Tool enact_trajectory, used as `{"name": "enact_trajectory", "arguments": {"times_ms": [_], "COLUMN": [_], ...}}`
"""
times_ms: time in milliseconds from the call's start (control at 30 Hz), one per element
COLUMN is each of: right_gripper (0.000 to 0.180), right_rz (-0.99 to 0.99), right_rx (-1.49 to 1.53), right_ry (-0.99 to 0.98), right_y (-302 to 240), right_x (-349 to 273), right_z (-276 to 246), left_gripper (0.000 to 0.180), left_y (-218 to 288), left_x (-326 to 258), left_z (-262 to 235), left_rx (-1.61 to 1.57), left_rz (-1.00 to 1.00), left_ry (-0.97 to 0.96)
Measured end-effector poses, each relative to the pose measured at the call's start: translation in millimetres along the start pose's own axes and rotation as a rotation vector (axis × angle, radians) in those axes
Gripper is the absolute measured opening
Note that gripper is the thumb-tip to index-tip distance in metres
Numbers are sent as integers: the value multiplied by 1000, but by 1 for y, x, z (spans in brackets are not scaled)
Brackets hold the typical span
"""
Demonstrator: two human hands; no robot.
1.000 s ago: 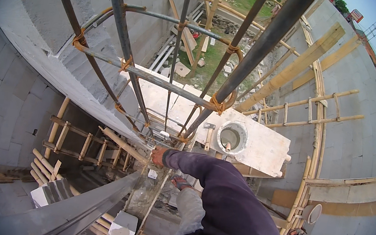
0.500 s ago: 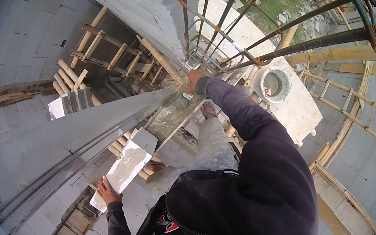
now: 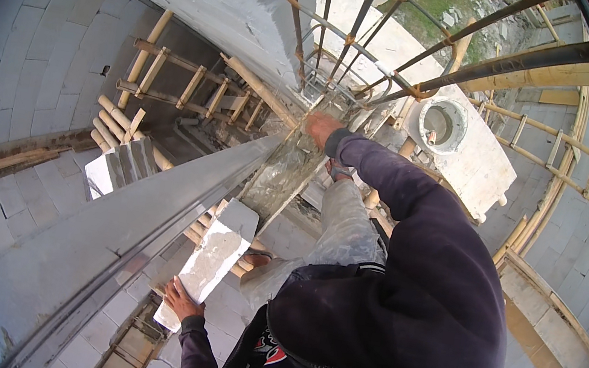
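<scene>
Head view: left hand [image 3: 180,298] clamped around pale block [image 3: 210,261] beside wall top; right hand [image 3: 320,128] clutching rebar cage [image 3: 346,39] base.

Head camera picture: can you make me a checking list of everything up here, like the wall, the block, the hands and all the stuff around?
Surface: grey block wall top, running toward the rebar; wet grey mortar bed at its far end.
Job's things: pale rectangular block, tilted, lower end in the left hand.
Clutter: white bucket on a pale slab.
Grippers: left hand holds the block from below; right hand reaches to the mortar by the bars, what it grips cannot be told.
Cables: nothing seen; rusty rebar cage with wire ties.
Surroundings: wooden ladders, bamboo poles, curved block walls, grass beyond.
</scene>
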State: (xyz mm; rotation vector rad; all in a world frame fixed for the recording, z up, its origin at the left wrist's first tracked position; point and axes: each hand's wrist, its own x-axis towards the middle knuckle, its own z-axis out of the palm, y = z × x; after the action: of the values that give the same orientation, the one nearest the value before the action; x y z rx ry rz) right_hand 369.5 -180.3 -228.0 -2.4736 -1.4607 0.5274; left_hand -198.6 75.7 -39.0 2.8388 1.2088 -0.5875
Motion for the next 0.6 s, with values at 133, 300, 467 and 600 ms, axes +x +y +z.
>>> {"name": "enact_trajectory", "arguments": {"times_ms": [133, 300, 467, 600], "right_gripper": [20, 17, 19, 19], "right_rz": [-9, 1, -37, -88], "right_rx": [-81, -64, -132, -217], "right_ry": [-197, -32, -93, -86], "right_y": [-10, -2, -5, -10], "right_x": [7, 0, 1, 0], "right_z": [-20, -2, -2, -11], "left_gripper": [132, 132, 130, 130], "left_y": [-2, 5, 7, 3], "left_x": [-6, -1, -2, -4], "left_z": [1, -1, -4, -1], "left_rx": [-2, 6, 3, -5], "left_rz": [-8, -30, -33, -14], "left_ry": [2, -13, -9, 11]}}
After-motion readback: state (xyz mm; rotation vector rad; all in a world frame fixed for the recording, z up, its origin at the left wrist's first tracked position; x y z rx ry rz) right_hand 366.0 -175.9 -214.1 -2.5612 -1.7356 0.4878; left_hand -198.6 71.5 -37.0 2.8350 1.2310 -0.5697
